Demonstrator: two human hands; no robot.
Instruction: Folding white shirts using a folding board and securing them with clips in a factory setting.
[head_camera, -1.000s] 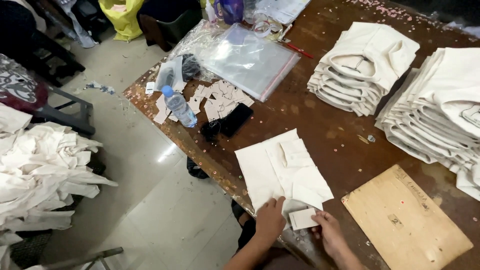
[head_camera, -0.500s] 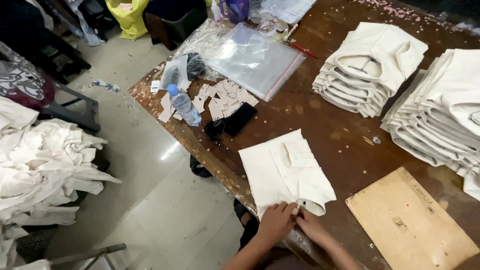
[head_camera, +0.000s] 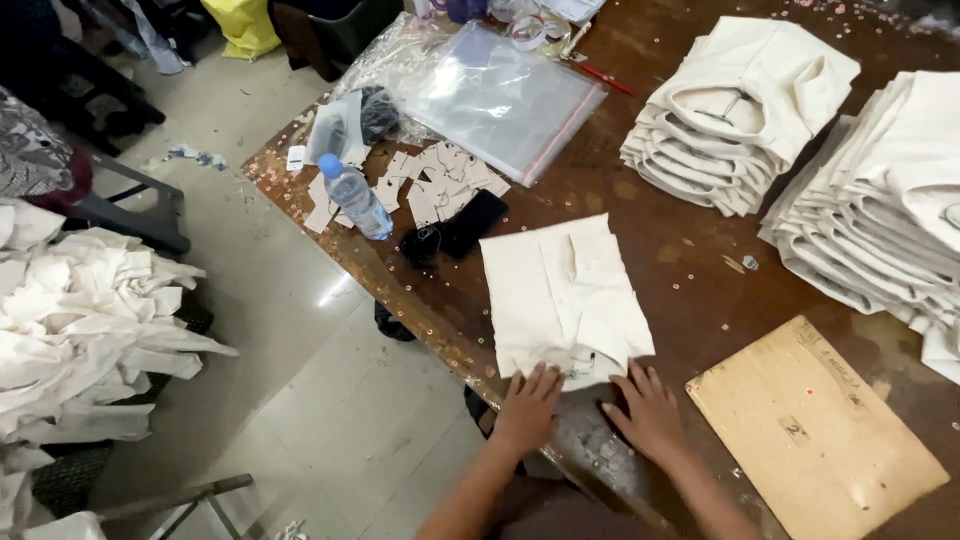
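Cream folded garment (head_camera: 563, 300) lies at tabletop (head_camera: 690, 260) centre; left hand (head_camera: 527, 400) and right hand (head_camera: 650, 408) press its 6 o'clock edge, palms flat, gripping nothing. Smoothing step; stacks (head_camera: 740, 100) at 1 o'clock.

You get soft, even overhead light with weak shadows; a pale sheen sits on the floor (head_camera: 335, 290) at centre left, and the clear plastic bag (head_camera: 500, 100) at the top glints. Focus is fair mid-frame, softer and bent toward the edges.
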